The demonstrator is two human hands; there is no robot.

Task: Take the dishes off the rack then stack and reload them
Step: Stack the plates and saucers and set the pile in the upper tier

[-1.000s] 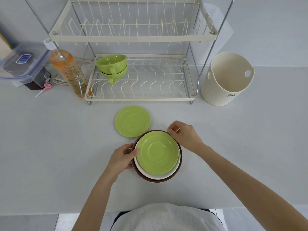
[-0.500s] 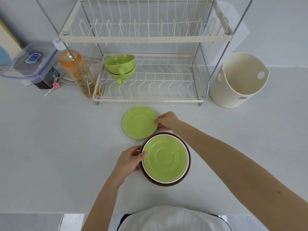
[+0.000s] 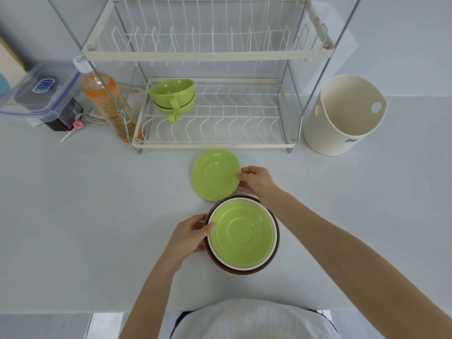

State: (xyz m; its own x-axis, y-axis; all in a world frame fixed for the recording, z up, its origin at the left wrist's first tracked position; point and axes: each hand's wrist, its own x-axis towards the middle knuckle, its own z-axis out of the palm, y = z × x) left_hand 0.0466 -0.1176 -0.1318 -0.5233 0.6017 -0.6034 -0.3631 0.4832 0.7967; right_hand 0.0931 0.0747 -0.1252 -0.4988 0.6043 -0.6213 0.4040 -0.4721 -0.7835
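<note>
A stack sits on the counter in front of me: a green saucer inside a white bowl inside a brown bowl. My left hand grips the stack's left rim, thumb on the saucer's edge. Just beyond it lies a second green saucer. My right hand pinches that saucer's right edge, and its left side looks slightly raised. Two nested green cups stand at the back left of the two-tier wire dish rack's lower shelf. The upper shelf holds nothing.
An orange bottle stands against the rack's left leg. A clear lidded box sits on dark items further left. A cream bucket-like holder stands right of the rack. The counter's front edge runs just before my body.
My right hand left the stack's far rim, moved up to the loose saucer and took hold of its right edge. The left hand stayed on the stack.
</note>
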